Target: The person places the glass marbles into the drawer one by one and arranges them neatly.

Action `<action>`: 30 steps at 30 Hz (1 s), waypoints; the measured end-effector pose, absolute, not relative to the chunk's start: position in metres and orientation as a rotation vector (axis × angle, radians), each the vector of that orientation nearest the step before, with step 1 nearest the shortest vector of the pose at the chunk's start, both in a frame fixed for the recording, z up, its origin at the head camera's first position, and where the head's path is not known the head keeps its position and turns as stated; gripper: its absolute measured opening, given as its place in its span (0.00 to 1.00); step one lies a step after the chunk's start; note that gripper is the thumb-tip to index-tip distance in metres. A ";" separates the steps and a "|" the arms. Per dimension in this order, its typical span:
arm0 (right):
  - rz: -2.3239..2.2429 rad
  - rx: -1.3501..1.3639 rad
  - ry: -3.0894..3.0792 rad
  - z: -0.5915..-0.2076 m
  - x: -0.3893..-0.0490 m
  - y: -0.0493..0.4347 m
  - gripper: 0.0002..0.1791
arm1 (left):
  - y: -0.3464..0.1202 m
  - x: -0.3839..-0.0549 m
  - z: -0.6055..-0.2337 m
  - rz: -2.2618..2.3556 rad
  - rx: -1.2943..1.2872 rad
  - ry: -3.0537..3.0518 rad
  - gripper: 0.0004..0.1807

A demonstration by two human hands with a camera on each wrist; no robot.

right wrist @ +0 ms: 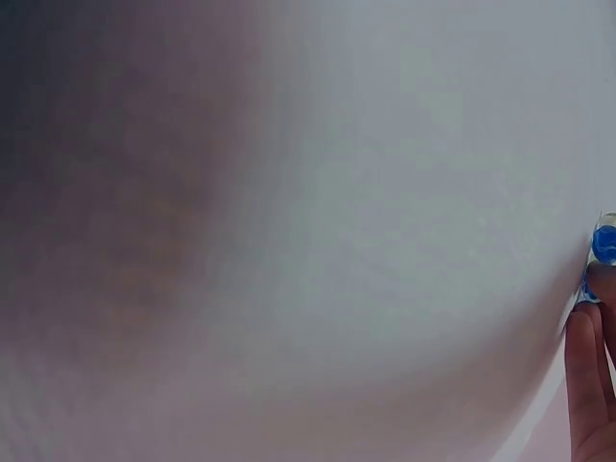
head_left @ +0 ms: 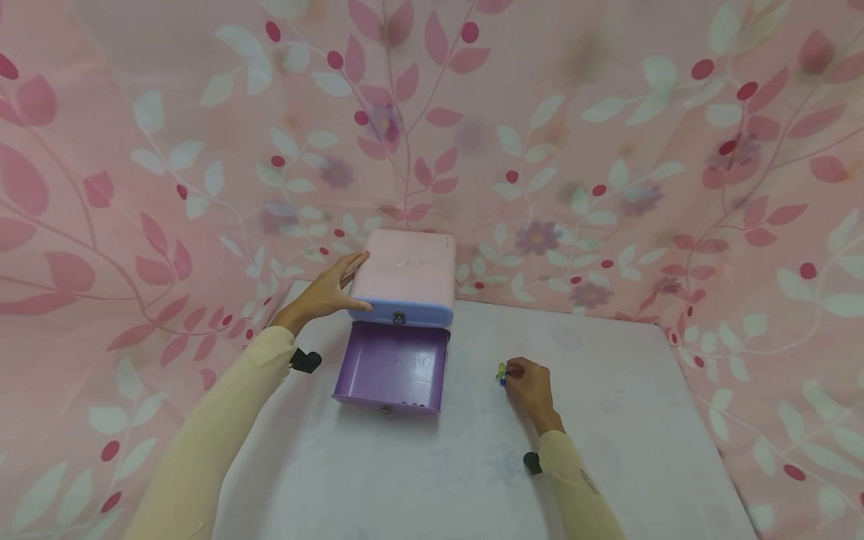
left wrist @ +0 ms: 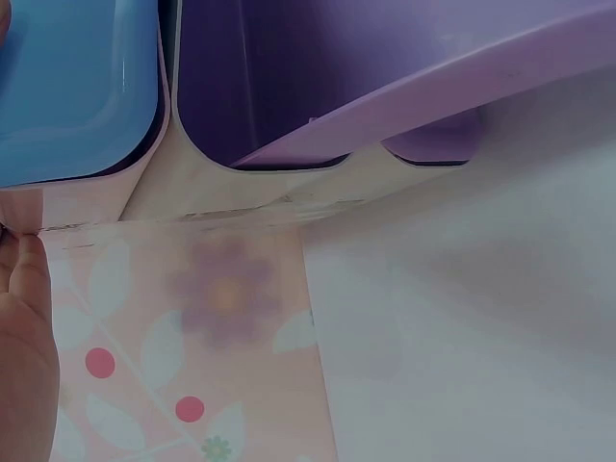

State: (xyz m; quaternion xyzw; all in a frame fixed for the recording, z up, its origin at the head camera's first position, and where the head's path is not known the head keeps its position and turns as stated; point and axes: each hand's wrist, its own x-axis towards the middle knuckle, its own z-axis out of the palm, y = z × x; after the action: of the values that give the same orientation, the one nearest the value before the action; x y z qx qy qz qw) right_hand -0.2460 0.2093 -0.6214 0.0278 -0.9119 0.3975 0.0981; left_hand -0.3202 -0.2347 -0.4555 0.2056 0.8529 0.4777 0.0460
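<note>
A small pink drawer box (head_left: 407, 262) stands at the back of the table. Its blue upper drawer (head_left: 371, 310) is closed, while the purple lower drawer (head_left: 386, 367) is pulled far out, its inside bare. My left hand (head_left: 327, 291) rests on the box's left side, thumb at the blue front and fingers stretched along the side. To the right of the drawer, my right hand (head_left: 532, 386) pinches a small cluster of marble-like pieces (head_left: 502, 374), blue and yellow-green. One blue piece (right wrist: 605, 244) shows at the fingertips in the right wrist view; the fingers hide the rest.
The table (head_left: 607, 420) has a white cover. Flowered pink cloth (head_left: 574, 150) hangs close behind the box and along both sides. The purple drawer's front edge juts over the table toward me.
</note>
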 end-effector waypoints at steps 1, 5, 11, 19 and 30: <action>1.176 0.080 -2.704 -0.621 -0.246 0.209 0.14 | -0.235 -0.321 -0.456 1.461 0.631 2.604 0.67; 1.168 0.086 -2.721 -0.622 -0.249 0.210 0.15 | -0.235 -0.322 -0.457 1.467 0.640 2.597 0.67; 1.160 0.073 -2.749 -0.620 -0.249 0.209 0.15 | -0.235 -0.321 -0.457 1.461 0.633 2.597 0.68; 1.168 0.075 -2.742 -0.616 -0.249 0.208 0.15 | -0.234 -0.319 -0.453 1.461 0.615 2.596 0.68; 1.225 0.180 -2.618 -0.600 -0.252 0.204 0.15 | -0.229 -0.308 -0.438 1.456 0.633 2.572 0.65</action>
State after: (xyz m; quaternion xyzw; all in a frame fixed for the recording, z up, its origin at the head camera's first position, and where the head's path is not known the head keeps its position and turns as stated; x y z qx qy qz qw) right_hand -0.2520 0.2042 -0.5999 0.0616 -0.8972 0.4198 0.1222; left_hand -0.3078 -0.2289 -0.4377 0.2089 0.8495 0.4807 0.0594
